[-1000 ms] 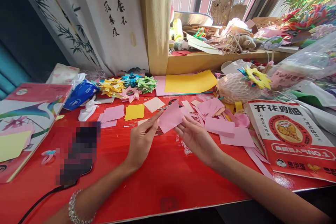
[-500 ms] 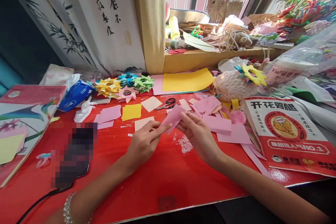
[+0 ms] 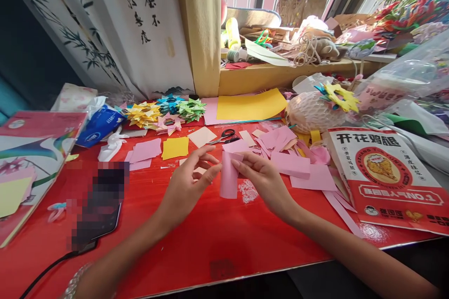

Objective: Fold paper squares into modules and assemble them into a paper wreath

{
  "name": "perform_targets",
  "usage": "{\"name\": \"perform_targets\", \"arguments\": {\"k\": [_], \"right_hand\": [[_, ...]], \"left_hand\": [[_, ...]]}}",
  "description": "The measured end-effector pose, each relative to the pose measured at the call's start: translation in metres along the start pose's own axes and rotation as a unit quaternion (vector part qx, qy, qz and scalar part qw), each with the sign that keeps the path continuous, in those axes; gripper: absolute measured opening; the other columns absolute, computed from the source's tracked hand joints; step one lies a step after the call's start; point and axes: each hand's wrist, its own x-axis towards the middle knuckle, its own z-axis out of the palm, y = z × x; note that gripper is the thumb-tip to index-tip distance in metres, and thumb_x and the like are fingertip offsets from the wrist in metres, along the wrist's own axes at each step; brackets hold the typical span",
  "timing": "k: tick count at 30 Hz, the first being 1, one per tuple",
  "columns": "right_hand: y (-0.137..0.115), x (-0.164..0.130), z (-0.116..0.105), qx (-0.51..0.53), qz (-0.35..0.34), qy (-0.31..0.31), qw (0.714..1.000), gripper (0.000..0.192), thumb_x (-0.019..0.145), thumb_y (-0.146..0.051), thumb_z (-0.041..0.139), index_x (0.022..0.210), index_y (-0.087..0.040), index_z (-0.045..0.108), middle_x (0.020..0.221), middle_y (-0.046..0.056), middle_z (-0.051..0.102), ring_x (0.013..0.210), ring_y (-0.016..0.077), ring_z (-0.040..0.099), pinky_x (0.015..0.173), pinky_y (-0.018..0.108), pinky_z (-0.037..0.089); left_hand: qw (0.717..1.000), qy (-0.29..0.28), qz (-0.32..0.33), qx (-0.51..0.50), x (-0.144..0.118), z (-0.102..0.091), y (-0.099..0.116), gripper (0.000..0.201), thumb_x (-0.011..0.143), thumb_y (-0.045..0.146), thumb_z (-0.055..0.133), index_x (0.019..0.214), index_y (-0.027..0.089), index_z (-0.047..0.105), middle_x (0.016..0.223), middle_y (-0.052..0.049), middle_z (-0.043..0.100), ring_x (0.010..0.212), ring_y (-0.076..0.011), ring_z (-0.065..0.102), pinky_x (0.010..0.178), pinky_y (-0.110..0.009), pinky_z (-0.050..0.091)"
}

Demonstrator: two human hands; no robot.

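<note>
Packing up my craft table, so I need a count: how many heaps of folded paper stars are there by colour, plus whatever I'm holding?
Yellow folded paper star heap: 1
Blue folded paper star heap: 1
Green folded paper star heap: 1
Pink folded paper star, single: 1
Folded pink paper piece, pinched between left hand and right hand: 1
Total: 5

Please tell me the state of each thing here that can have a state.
pink paper: folded over, held upright between both hands
left hand: fingers pinching the paper's left edge
right hand: fingers gripping its right side
scissors: lying on the table, blades closed
tissue pack: opened
</note>
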Motion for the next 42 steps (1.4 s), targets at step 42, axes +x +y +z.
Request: {"name": "perform_targets", "arguments": {"k": [42], "right_hand": [[0.0066,-0.0027,0.0053,-0.022,0.038,-0.052,0.998,0.018,0.086,-0.033,0.052,0.083,-0.018,0.062,0.081,0.001,0.06,0.077,0.0127,0.055,0.073,0.025,0.046]], "left_hand": [[0.999,0.043,0.003,0.018,-0.0028,0.0094,-0.0008,0.016,0.082,0.034,0.058,0.086,0.02,0.062,0.087,0.0,0.063,0.082,-0.014,0.059,0.073,-0.023,0.046]]}}
